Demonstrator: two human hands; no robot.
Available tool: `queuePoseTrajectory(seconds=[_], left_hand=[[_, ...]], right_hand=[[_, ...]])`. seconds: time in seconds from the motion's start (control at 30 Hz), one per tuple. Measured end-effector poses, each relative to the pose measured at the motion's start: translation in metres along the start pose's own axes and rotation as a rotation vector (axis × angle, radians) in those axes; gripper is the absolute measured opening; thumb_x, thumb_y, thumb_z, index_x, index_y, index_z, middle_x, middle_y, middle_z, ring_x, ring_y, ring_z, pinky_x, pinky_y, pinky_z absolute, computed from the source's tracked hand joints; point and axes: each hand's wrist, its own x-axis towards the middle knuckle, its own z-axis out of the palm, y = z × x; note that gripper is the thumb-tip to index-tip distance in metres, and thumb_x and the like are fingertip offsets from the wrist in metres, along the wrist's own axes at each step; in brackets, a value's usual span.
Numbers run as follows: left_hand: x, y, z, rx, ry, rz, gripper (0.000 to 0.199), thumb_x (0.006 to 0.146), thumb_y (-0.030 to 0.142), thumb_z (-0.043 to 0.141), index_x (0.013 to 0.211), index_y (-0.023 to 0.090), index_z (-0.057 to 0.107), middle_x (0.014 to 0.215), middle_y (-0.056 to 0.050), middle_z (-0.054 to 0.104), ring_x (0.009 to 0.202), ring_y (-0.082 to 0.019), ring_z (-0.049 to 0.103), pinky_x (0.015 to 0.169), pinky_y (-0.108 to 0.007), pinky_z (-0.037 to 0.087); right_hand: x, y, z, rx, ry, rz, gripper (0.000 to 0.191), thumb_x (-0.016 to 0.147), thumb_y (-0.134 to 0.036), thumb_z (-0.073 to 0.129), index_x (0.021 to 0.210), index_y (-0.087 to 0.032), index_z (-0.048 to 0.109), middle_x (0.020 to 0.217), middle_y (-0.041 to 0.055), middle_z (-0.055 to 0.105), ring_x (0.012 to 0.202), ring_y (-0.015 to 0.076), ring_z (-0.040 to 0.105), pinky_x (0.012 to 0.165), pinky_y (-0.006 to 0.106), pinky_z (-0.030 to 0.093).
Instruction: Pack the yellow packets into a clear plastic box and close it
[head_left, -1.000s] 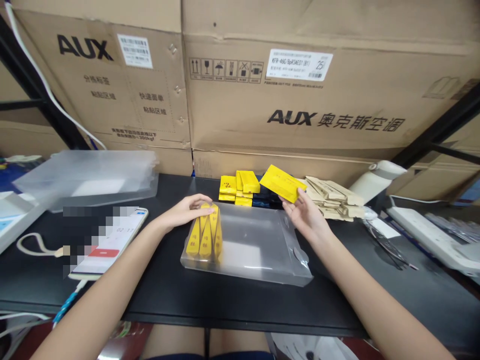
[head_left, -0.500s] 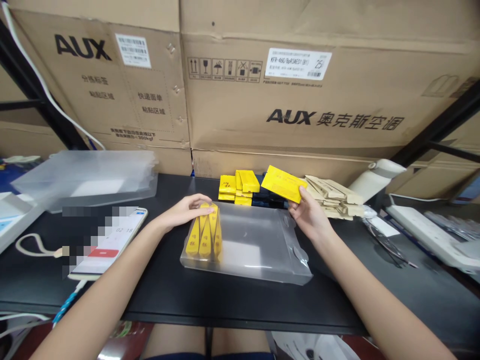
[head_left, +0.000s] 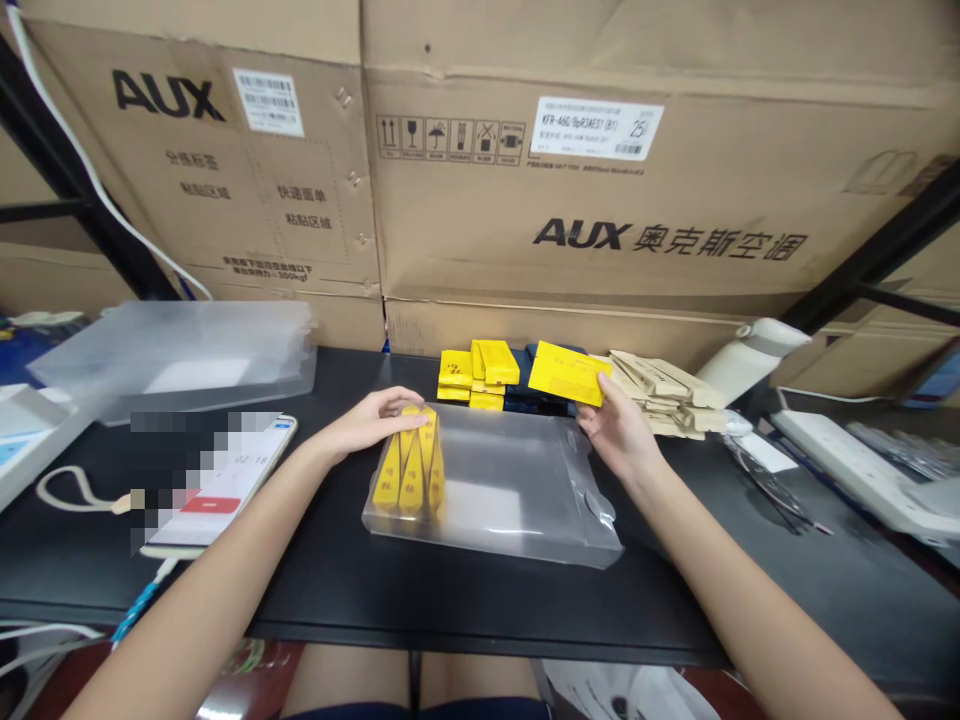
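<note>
A clear plastic box (head_left: 517,480) lies on the black desk in front of me, its flap end to the right. Several yellow packets (head_left: 409,485) stand side by side in its left end. My left hand (head_left: 386,415) is closed over the top of these packets at the box's far left corner, fingers curled on them. Above the box's far right corner, my right hand (head_left: 616,425) pinches a single flat yellow sachet (head_left: 566,372) by its right end. The sachet is tilted slightly and partly covers dark blue packets (head_left: 525,395) behind it.
Behind the box sit stacked yellow packets (head_left: 495,365) and beige packets (head_left: 667,390). A white bottle (head_left: 750,360) leans at right, near glasses (head_left: 780,485) and a power strip (head_left: 862,475). At left are clear plastic sheets (head_left: 202,345) and a phone (head_left: 240,480). Large cartons (head_left: 465,230) stand behind.
My right hand's sachet has dipped slightly and turned a little flatter, showing more of the dark blue packets behind. My left hand stays on the packets in the box.
</note>
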Motion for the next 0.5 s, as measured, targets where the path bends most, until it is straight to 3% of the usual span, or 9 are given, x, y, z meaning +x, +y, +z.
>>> queuePoseTrajectory(seconds=[0.17, 0.3, 0.5], left_hand=[[0.0, -0.002, -0.003, -0.069, 0.08, -0.031, 0.039, 0.072, 0.045, 0.065, 0.104, 0.023, 0.062, 0.107, -0.004, 0.065, 0.105, -0.023, 0.059, 0.09, -0.034, 0.045], [0.005, -0.008, -0.008, -0.159, 0.19, -0.113, 0.04, 0.071, 0.044, 0.065, 0.106, 0.023, 0.06, 0.099, -0.004, 0.066, 0.092, -0.022, 0.063, 0.077, -0.032, 0.049], [0.01, -0.014, -0.011, -0.327, 0.278, -0.181, 0.034, 0.066, 0.036, 0.067, 0.097, 0.024, 0.059, 0.095, -0.001, 0.068, 0.079, -0.019, 0.065, 0.07, -0.031, 0.051]], right_hand=[[0.001, -0.001, -0.001, 0.036, 0.034, 0.013, 0.023, 0.064, -0.031, 0.073, 0.079, -0.022, 0.059, 0.065, -0.0064, 0.062, 0.036, 0.003, 0.037, 0.032, 0.017, 0.03], [0.002, 0.0, -0.003, 0.049, 0.035, -0.027, 0.016, 0.065, -0.028, 0.068, 0.074, -0.019, 0.058, 0.062, -0.0052, 0.061, 0.03, 0.0012, 0.029, 0.027, 0.016, 0.023], [0.01, -0.004, -0.016, -0.069, 0.066, 0.025, 0.014, 0.066, -0.029, 0.059, 0.071, -0.016, 0.058, 0.045, -0.006, 0.048, 0.027, 0.0019, 0.022, 0.025, 0.016, 0.017]])
